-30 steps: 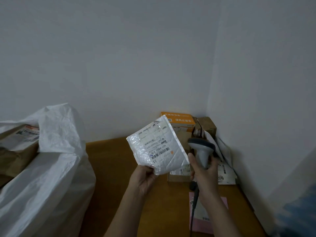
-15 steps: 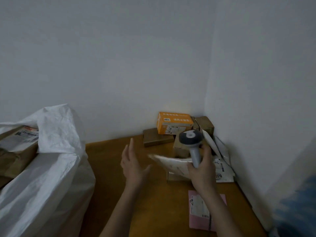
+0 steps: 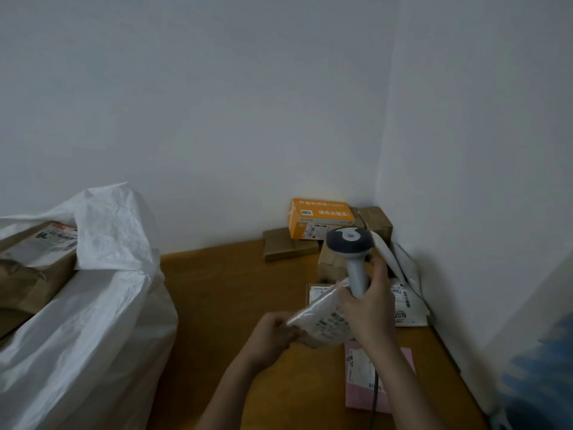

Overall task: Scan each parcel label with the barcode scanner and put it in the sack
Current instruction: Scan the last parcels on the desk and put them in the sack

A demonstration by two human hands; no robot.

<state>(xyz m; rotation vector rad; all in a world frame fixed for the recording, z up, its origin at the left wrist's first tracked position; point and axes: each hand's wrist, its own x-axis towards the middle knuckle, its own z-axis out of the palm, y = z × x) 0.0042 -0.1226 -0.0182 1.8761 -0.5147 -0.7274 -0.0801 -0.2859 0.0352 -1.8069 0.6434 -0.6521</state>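
- Over the wooden table (image 3: 235, 293), near its right side, the right hand (image 3: 370, 308) is wrapping its fingers round the grey handle of the barcode scanner (image 3: 352, 252), holding it upright with the dark head on top.
- Just left of the scanner's handle, the left hand (image 3: 269, 333) is pinching the left end of a white padded mailer (image 3: 319, 318), fingers curled over its edge; the mailer is lying nearly flat with its printed label facing up, and its right end is passing under the right hand.
- Well left of the scanner, the white woven sack (image 3: 93, 305) is standing open, with a labelled brown parcel (image 3: 34, 259) showing inside its mouth.
- Behind the scanner, in the corner of the walls, an orange box (image 3: 321, 217) is sitting on top of a flat brown carton (image 3: 288, 248), with another brown box (image 3: 376, 220) just to its right.
- Right of the scanner, white mailer bags (image 3: 403, 265) are leaning against the wall, and a flat white parcel (image 3: 409, 308) with a barcode label is lying below them.
- Below the scanner, nearer the person, a pink mailer (image 3: 400, 380) is lying flat on the table, and the scanner's dark cable (image 3: 375, 395) is running across it.
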